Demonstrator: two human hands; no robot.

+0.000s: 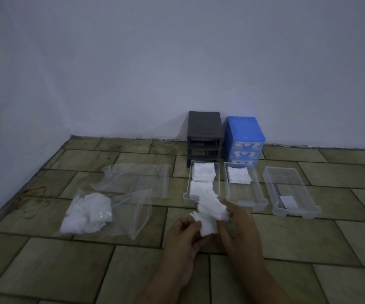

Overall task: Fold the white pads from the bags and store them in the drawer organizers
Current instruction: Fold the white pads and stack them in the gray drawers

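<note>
A tiled floor (52,270) of greenish-brown rectangular slabs with dark joints spreads under and around the grip. Well beyond the grip, a plain pale wall (133,62) meets it along a dark seam.

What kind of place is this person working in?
Probably a bare room corner in a home: the work is on a tiled floor against a plain painted wall, with small plastic drawer units and loose clear drawers, no table or bench.

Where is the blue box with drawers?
In the head view, the blue drawer box stands on the floor against the wall, right of centre, just right of the grey drawer box and behind the clear trays.
</note>
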